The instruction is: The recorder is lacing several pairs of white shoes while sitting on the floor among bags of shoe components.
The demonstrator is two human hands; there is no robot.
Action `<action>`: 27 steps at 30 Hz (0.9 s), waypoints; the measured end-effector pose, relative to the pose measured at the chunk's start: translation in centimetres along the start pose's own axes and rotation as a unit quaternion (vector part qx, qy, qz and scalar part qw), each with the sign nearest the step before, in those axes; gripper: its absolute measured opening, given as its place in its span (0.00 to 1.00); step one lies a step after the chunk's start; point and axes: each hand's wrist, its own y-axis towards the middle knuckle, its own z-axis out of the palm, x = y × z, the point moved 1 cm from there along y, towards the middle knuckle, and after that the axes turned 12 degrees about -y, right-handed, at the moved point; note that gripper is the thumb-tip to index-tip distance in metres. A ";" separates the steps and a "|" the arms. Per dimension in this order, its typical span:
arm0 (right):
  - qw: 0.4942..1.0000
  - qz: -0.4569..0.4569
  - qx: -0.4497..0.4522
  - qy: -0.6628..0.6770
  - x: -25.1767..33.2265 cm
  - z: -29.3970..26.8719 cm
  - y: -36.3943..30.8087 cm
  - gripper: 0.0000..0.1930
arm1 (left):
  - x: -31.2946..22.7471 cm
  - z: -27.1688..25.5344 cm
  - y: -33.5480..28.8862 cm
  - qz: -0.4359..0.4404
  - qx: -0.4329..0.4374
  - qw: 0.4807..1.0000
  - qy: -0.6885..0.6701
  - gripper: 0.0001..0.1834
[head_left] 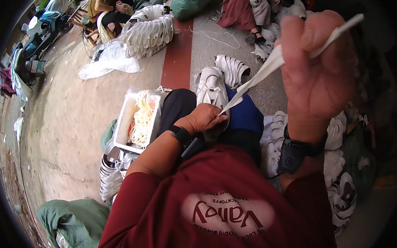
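Observation:
A white sneaker [210, 85] rests on my lap, toe pointing away from me. My left hand [205, 118] grips its near end, fingers closed over the heel. Raised high at the right, my right hand [317, 70] is closed on a flat white shoelace [267, 68]. The lace runs taut from that hand down to the shoe by my left hand. A dark band sits on each wrist.
A white box of laces [140, 118] lies by my left knee. White shoes are piled at my right [339, 161], left [109, 178] and ahead [151, 30]. Green sacks [73, 220] lie nearby. Two people sit at the far side, and scooters [37, 38] stand at the far left.

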 end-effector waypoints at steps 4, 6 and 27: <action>0.971 0.227 -0.015 -0.078 -7.2 -0.7 -2.6 0.12 | -0.7 -0.1 -0.5 0.044 -0.017 0.999 0.013 0.19; 0.909 0.398 -0.044 -0.118 -13.7 -3.8 -8.1 0.09 | -1.1 -0.1 -0.6 -0.004 0.018 1.000 -0.024 0.19; 0.783 0.596 -0.180 -0.020 -25.6 -5.5 -24.0 0.03 | 1.0 -0.1 -0.4 -0.012 0.007 0.995 -0.097 0.17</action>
